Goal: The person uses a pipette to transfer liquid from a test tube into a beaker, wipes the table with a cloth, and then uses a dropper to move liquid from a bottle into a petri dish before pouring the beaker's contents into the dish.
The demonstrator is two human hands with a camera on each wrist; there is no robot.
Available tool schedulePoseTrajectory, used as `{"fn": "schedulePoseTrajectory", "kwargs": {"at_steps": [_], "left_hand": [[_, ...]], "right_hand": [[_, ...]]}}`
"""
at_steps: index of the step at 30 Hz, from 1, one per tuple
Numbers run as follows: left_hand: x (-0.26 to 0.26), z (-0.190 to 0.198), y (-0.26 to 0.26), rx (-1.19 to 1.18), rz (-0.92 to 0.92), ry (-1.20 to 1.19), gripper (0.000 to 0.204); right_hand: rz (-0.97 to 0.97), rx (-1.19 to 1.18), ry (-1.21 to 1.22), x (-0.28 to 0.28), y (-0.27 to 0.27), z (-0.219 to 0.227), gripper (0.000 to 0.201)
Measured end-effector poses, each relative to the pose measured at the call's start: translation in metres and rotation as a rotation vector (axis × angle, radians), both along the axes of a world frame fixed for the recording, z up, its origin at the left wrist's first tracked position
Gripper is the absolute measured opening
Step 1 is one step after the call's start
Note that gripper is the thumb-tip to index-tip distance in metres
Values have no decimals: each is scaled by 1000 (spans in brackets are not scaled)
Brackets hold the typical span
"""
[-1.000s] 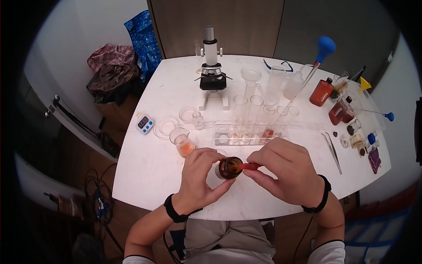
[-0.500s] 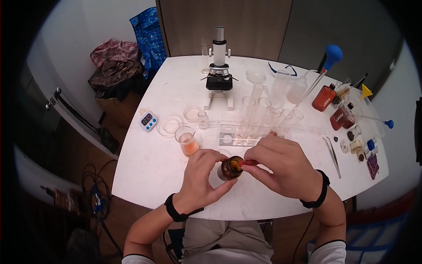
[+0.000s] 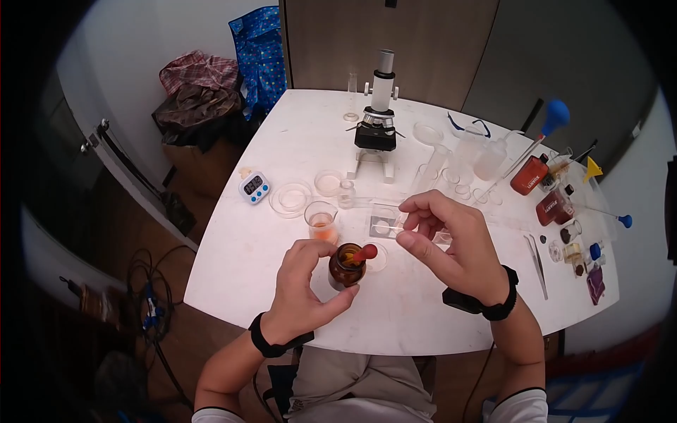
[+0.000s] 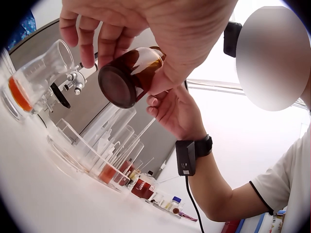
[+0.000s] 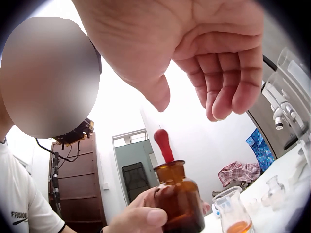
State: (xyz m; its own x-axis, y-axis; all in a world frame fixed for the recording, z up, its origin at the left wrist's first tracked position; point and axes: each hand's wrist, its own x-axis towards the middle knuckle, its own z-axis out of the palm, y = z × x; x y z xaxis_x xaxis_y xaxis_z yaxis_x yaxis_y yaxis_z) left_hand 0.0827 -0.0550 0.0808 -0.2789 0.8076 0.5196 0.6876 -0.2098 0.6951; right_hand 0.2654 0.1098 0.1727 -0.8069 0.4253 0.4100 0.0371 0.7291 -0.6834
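My left hand (image 3: 305, 282) grips a brown glass bottle (image 3: 340, 275) between thumb and fingers, held tilted over the front of the table. Out of the bottle's open mouth sticks the red rubber bulb (image 3: 367, 252) of a dropper, whose lower part is inside the glass. To the right and a bit farther back, my right hand (image 3: 458, 247) is in the air with loosely bent fingers and nothing between them. In the right wrist view the dropper bulb (image 5: 163, 141) stands apart from its fingertips. Just beyond the left hand stands a beaker (image 3: 322, 229) with orange liquid.
A clear rack (image 3: 384, 224) with test tubes stands behind the right hand, partly hidden by it. Farther back is a microscope (image 3: 377, 130). A timer (image 3: 254, 187) and petri dishes (image 3: 290, 201) lie left; tweezers (image 3: 536, 268) and red bottles (image 3: 530, 176) are on the right.
My right hand has let go of the dropper's red bulb and drawn away up and to the right. The dropper stays in the bottle, which the left hand still holds. The head view has turned.
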Motion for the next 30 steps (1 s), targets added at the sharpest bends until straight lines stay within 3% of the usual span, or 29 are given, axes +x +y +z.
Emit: {"fn": "schedulePoseTrajectory", "kwargs": {"at_steps": [5, 8, 11, 17, 30], "left_hand": [[-24, -4, -23, -19, 76, -48, 49], [-33, -4, -34, -17, 139, -135, 50], [-40, -7, -41, -23, 154, -171, 50], [-45, -10, -48, 19, 167, -153, 46], [-44, -12, -56, -24, 155, -197, 50]], "right_hand": [[-47, 71, -63, -30, 6, -26, 31], [-71, 252, -112, -56, 16, -49, 39], [-133, 370, -113, -85, 29, -71, 34], [-241, 359, -319, -125, 34, -82, 26], [-272, 466, -351, -145, 42, -96, 19]]}}
